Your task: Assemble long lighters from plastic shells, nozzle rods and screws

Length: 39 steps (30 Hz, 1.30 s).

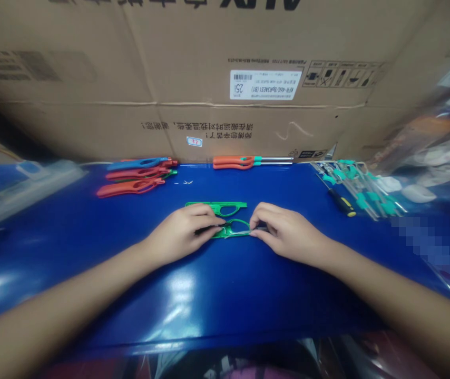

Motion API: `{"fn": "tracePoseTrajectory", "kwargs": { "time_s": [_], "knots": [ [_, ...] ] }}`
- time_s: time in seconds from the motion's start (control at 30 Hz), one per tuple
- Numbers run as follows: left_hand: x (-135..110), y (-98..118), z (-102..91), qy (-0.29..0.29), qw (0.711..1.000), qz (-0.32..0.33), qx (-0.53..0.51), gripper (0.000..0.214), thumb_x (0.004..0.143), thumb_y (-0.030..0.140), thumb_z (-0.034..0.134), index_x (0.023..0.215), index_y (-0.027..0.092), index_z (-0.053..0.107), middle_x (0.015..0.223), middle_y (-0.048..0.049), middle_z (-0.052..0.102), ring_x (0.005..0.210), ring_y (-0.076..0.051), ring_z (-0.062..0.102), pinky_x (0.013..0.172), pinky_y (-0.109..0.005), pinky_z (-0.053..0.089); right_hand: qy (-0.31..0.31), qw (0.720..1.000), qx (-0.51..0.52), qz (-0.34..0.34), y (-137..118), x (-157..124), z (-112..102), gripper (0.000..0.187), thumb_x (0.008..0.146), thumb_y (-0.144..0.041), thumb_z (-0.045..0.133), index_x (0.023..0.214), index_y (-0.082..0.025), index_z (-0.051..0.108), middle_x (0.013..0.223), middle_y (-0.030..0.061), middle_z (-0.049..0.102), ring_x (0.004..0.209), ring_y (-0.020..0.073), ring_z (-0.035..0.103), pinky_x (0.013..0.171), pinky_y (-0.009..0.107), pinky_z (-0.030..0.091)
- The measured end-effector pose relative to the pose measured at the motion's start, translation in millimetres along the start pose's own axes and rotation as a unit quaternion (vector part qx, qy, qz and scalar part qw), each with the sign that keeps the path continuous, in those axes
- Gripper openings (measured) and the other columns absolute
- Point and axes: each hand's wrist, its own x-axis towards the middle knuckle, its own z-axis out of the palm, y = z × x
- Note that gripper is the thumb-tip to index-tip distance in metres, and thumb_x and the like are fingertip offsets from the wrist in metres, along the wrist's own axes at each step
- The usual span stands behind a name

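Observation:
My left hand (183, 230) and my right hand (284, 230) meet at the middle of the blue table (209, 295). Both pinch a green plastic handle part (235, 229) lying flat between them, the left at its left end, the right at its right end where a thin metal piece shows. A second green handle half (219, 206) lies just behind it, touching neither hand clearly. Fingers of both hands are curled shut.
Red, blue and green handled tools (138, 176) lie at the back left. An orange-handled pair (244, 161) sits at the back centre. Teal-capped metal parts and a yellow-black screwdriver (343, 205) lie at the right. A big cardboard box (225, 79) walls the back.

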Motion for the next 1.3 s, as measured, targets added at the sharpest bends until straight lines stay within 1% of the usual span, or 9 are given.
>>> {"fn": "tracePoseTrajectory", "kwargs": {
  "time_s": [0.2, 0.5, 0.77, 0.9, 1.03, 1.1, 1.23, 1.3],
  "knots": [
    [-0.6, -0.8, 0.0, 0.000, 1.000, 0.001, 0.002, 0.017, 0.094, 0.018, 0.064, 0.108, 0.017, 0.074, 0.095, -0.0059, 0.071, 0.087, -0.016, 0.069, 0.078, -0.027, 0.057, -0.014, 0.999, 0.017, -0.023, 1.1, -0.2, -3.5, 0.003, 0.093, -0.020, 0.060, 0.095, -0.022, 0.059, 0.101, 0.0008, 0.063, 0.067, 0.0100, 0.052, 0.063, 0.024, 0.039],
    [-1.3, -0.3, 0.2, -0.002, 1.000, 0.003, 0.006, 0.018, 0.096, 0.019, 0.062, 0.109, 0.018, 0.074, 0.096, -0.0060, 0.071, 0.087, -0.016, 0.069, 0.078, -0.028, 0.057, -0.018, 0.999, 0.045, -0.024, 1.6, -1.0, -6.4, 0.003, 0.092, -0.022, 0.060, 0.094, -0.023, 0.060, 0.098, -0.0003, 0.063, 0.068, 0.0099, 0.051, 0.065, 0.024, 0.039],
    [-2.2, -1.6, 0.8, -0.007, 1.000, -0.004, 0.004, 0.018, 0.096, 0.019, 0.062, 0.110, 0.018, 0.074, 0.096, -0.0057, 0.071, 0.088, -0.016, 0.069, 0.079, -0.027, 0.056, -0.008, 0.999, 0.040, -0.013, 1.6, 0.3, -4.8, 0.003, 0.094, -0.021, 0.056, 0.096, -0.021, 0.057, 0.094, -0.0005, 0.061, 0.063, 0.0090, 0.048, 0.064, 0.024, 0.038],
    [-1.6, -1.0, 0.6, -0.006, 1.000, -0.003, 0.004, 0.018, 0.096, 0.019, 0.062, 0.109, 0.018, 0.074, 0.096, -0.0055, 0.071, 0.088, -0.016, 0.068, 0.079, -0.027, 0.056, -0.020, 0.999, 0.040, -0.031, 1.8, -1.1, -6.2, 0.003, 0.093, -0.021, 0.058, 0.096, -0.022, 0.059, 0.098, -0.0013, 0.062, 0.067, 0.0092, 0.051, 0.066, 0.024, 0.039],
    [-1.5, 0.0, 1.0, -0.003, 1.000, -0.001, 0.004, 0.017, 0.095, 0.018, 0.063, 0.108, 0.017, 0.074, 0.097, -0.0057, 0.071, 0.088, -0.016, 0.068, 0.080, -0.027, 0.056, -0.056, 0.996, 0.025, -0.066, 1.1, -4.2, -7.5, 0.009, 0.092, -0.021, 0.061, 0.099, -0.025, 0.065, 0.111, -0.0011, 0.062, 0.070, 0.0085, 0.054, 0.066, 0.024, 0.040],
    [-1.8, 0.1, 1.4, -0.003, 1.000, -0.002, 0.003, 0.017, 0.095, 0.018, 0.063, 0.108, 0.017, 0.074, 0.098, -0.0060, 0.071, 0.090, -0.016, 0.068, 0.081, -0.028, 0.056, -0.058, 0.995, 0.021, -0.073, 0.2, -5.3, -8.1, 0.013, 0.094, -0.021, 0.059, 0.102, -0.025, 0.067, 0.114, 0.0007, 0.061, 0.073, 0.0097, 0.056, 0.067, 0.025, 0.042],
    [-2.3, -0.1, 2.1, -0.005, 1.000, -0.005, 0.003, 0.017, 0.095, 0.018, 0.062, 0.108, 0.017, 0.073, 0.101, -0.0066, 0.071, 0.091, -0.017, 0.068, 0.082, -0.029, 0.056, -0.037, 0.996, 0.049, -0.067, 0.2, -4.6, -8.9, 0.026, 0.096, -0.016, 0.052, 0.118, -0.022, 0.063, 0.114, 0.0060, 0.061, 0.081, 0.0131, 0.058, 0.070, 0.026, 0.045],
    [-2.3, -0.1, 2.3, -0.007, 1.000, -0.007, 0.005, 0.017, 0.096, 0.018, 0.062, 0.108, 0.017, 0.073, 0.101, -0.0066, 0.071, 0.090, -0.017, 0.068, 0.082, -0.029, 0.056, -0.009, 0.996, 0.060, -0.059, 2.3, -3.1, -9.5, 0.028, 0.095, -0.014, 0.051, 0.120, -0.020, 0.062, 0.109, 0.0072, 0.062, 0.079, 0.0133, 0.057, 0.069, 0.026, 0.045]
  ]
}}
